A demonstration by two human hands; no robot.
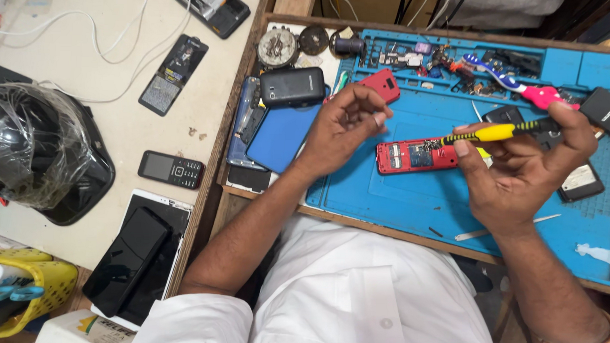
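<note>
Your right hand (521,169) has its fingers clamped on the yellow screwdriver (489,133); keep its tip upright on the opened red phone (417,157) on the blue mat (412,202). Your left hand (343,129), fingers loosely curled and empty, should press the phone steady.

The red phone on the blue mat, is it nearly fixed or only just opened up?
Opened up already: the red phone lies with its insides bare, and a red back cover sits apart on the blue mat. In hand: the right hand holds a yellow screwdriver with its tip at the phone; the left hand hovers with fingers curled. Left: the cover is not back on.
</note>
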